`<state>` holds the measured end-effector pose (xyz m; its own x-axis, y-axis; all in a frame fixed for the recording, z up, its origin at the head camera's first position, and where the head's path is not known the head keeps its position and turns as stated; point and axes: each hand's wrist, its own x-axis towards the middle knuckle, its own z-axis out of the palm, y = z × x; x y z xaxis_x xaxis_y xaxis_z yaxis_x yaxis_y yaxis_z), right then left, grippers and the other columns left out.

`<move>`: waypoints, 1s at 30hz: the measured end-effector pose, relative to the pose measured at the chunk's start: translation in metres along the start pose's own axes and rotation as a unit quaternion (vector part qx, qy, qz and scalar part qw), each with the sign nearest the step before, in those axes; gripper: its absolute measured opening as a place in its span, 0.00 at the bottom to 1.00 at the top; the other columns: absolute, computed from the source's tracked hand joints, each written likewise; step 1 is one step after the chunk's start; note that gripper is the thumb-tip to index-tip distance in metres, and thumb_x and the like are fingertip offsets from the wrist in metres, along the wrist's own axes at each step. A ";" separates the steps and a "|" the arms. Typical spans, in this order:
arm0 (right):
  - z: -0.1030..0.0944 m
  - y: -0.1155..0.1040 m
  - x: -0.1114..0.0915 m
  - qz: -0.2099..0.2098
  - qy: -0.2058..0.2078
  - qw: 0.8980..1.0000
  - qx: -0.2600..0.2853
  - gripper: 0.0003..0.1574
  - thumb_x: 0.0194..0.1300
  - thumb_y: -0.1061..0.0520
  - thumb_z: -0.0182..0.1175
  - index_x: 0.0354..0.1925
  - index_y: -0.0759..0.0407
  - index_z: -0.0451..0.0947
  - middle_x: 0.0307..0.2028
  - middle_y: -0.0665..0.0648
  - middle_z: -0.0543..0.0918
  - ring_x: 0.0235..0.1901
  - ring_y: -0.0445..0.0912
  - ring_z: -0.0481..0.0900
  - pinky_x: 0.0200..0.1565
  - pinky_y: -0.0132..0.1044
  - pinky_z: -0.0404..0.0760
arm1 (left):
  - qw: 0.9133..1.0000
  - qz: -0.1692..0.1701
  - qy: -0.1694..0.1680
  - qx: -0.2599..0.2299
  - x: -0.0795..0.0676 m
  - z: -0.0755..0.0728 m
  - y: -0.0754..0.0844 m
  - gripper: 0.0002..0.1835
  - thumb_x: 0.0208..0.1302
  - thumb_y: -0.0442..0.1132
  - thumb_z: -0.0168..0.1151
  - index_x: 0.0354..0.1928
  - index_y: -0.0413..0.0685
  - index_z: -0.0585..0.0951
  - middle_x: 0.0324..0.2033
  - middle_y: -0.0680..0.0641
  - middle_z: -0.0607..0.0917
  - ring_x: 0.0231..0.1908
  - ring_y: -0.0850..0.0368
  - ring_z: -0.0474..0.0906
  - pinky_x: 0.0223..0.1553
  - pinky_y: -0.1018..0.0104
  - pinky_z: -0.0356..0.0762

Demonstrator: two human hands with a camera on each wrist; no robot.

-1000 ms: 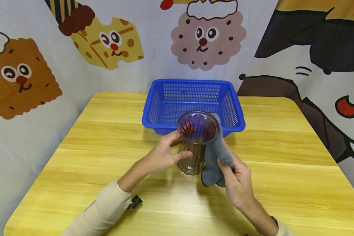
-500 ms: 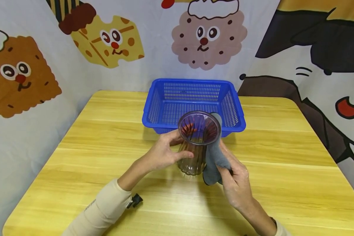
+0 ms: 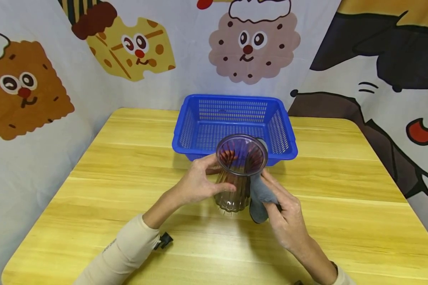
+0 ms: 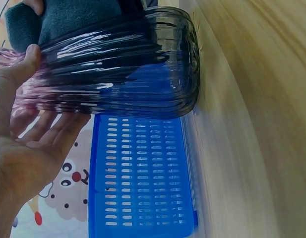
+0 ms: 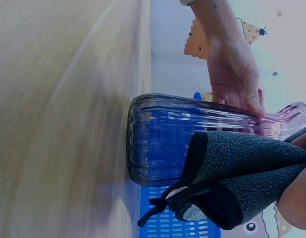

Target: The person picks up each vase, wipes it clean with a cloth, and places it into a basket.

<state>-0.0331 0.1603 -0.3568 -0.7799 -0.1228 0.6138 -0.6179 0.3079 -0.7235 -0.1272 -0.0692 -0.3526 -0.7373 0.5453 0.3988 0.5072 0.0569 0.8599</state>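
A clear glass vase point(image 3: 240, 174), fluted and purple-tinted toward its flared rim, stands upright at the middle of the table. My left hand point(image 3: 196, 184) grips its left side, thumb in front and fingers behind. My right hand point(image 3: 287, 217) pinches a folded grey cloth point(image 3: 263, 198) and holds it against the vase's right side. In the right wrist view, the fuzzy cloth point(image 5: 237, 163) shows dark edging and a small cord loop. The left wrist view has the vase's base point(image 4: 180, 59) close to the tabletop; whether it touches, I cannot tell.
A blue perforated plastic basket point(image 3: 185, 136) sits behind the vase, toward the table's far edge. The wooden table point(image 3: 121, 170) is bordered by cloth hangings point(image 3: 189, 51) printed with cartoon snacks. A small black clip point(image 3: 164, 240) is near the left sleeve.
My right hand has shifted slightly left and the cloth has moved further behind the vase's right side, so less of it shows. My left hand keeps its grip on the vase.
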 end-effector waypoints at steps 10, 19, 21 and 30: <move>-0.004 -0.001 0.000 0.004 -0.013 1.000 -0.020 0.32 0.60 0.82 0.50 0.62 0.72 0.77 0.67 0.63 0.74 0.67 0.53 0.71 0.68 0.41 0.70 | 1.000 -0.008 0.000 0.002 -0.001 0.001 0.001 0.44 0.45 0.30 0.84 0.67 0.40 0.75 0.59 0.43 0.81 0.59 0.50 0.78 0.55 0.60 0.83; -0.004 0.002 0.001 -0.017 -0.008 0.998 -0.054 0.34 0.53 0.83 0.51 0.58 0.72 0.80 0.65 0.62 0.76 0.64 0.53 0.74 0.66 0.35 0.72 | 1.000 -0.001 0.007 0.021 -0.002 0.003 0.002 0.44 0.46 0.32 0.84 0.68 0.42 0.75 0.61 0.45 0.80 0.60 0.51 0.77 0.55 0.64 0.82; -0.005 0.003 0.002 -0.019 -0.014 0.998 -0.066 0.35 0.52 0.82 0.51 0.58 0.72 0.80 0.65 0.61 0.76 0.63 0.54 0.75 0.66 0.34 0.72 | 1.000 0.002 0.009 0.026 -0.002 0.003 0.002 0.44 0.45 0.32 0.84 0.68 0.43 0.75 0.63 0.45 0.79 0.61 0.53 0.76 0.55 0.64 0.82; -0.010 0.003 0.003 -0.012 -0.036 0.993 -0.116 0.38 0.47 0.80 0.49 0.58 0.71 0.80 0.64 0.58 0.78 0.61 0.57 0.76 0.65 0.31 0.71 | 0.999 -0.026 0.015 0.039 -0.002 0.004 0.004 0.46 0.46 0.35 0.85 0.70 0.46 0.73 0.65 0.47 0.76 0.62 0.54 0.75 0.54 0.65 0.82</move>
<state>-0.0364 0.1704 -0.3534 -0.7760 -0.1971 0.5992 -0.6027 0.5120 -0.6121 -0.1219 -0.0668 -0.3518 -0.7762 0.5147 0.3642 0.5002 0.1509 0.8527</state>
